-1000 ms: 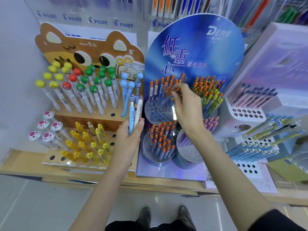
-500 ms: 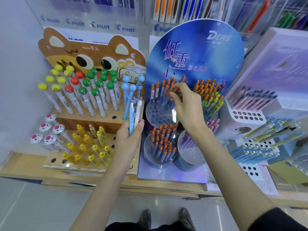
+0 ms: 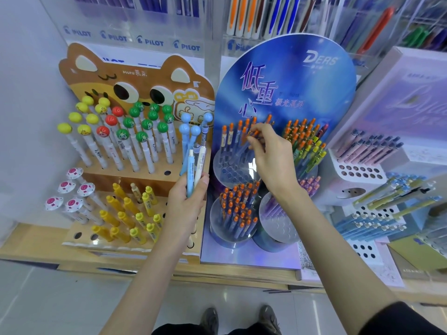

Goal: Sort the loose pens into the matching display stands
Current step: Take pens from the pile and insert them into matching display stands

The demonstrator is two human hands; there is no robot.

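Note:
My left hand (image 3: 186, 204) grips a small bunch of loose pens (image 3: 194, 165), a light blue one and a white one upright, in front of the gap between two stands. My right hand (image 3: 271, 155) pinches an orange-capped blue pen (image 3: 244, 147) slanted over the upper left clear holder (image 3: 232, 170) of the blue Ders display stand (image 3: 285, 97). That holder carries a few more orange-capped pens at its back. The brown cat-faced stand (image 3: 135, 78) on the left holds ball-topped pens in yellow, red, green and blue.
The Ders stand has a lower holder of orange-capped pens (image 3: 238, 209), a purple holder (image 3: 278, 218) and a mixed orange-yellow one (image 3: 307, 141). A white stand (image 3: 358, 170) with pastel pens is at the right. Clear Pilot racks (image 3: 150, 42) stand behind. My shoes show on the floor.
My right hand has lowered the orange-capped pen slightly toward the upper left holder. The view has tilted a little. My left hand keeps its pens still.

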